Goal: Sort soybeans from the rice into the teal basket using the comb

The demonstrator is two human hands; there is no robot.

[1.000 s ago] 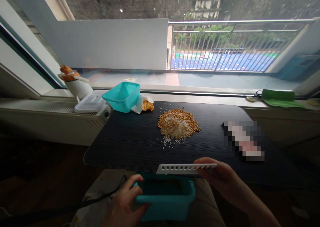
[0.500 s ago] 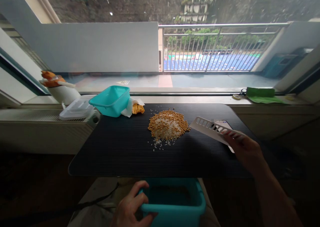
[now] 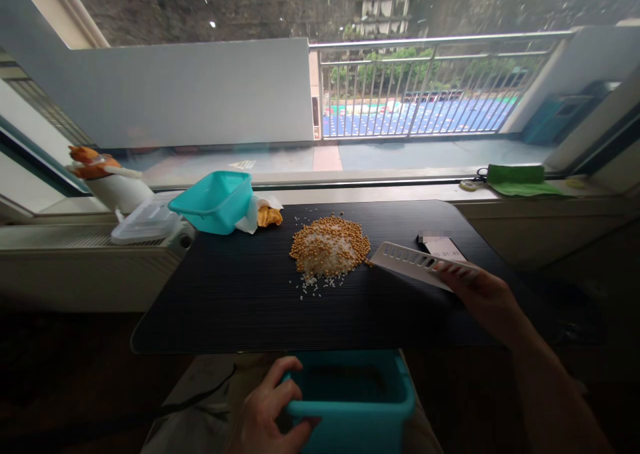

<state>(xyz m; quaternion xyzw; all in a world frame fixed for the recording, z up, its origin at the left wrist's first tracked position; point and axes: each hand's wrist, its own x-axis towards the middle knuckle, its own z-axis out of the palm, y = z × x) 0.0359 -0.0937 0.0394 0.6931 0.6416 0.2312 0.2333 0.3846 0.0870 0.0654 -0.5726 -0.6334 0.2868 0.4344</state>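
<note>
A heap of soybeans and white rice (image 3: 330, 244) lies on the dark tabletop (image 3: 235, 307), with loose grains scattered in front of it. My right hand (image 3: 480, 291) grips a flat white slotted plastic strip (image 3: 407, 262), its far end close to the heap's right edge. Below the table's front edge, my left hand (image 3: 275, 407) is closed on the rim of a turquoise plastic tub (image 3: 360, 411). The tub's inside is in shadow, so its contents are unclear.
A second turquoise tub (image 3: 215, 204) stands at the back left, beside a crumpled orange-and-white packet (image 3: 269, 215). Behind my right hand lies a phone (image 3: 443, 247). A clear lid (image 3: 147, 221) rests at the left; green cloth (image 3: 520, 179) is on the sill.
My right hand has lowered the strip toward the tabletop and a little left, uncovering more of the phone. My left hand stays on the tub's rim. The view has shifted slightly.
</note>
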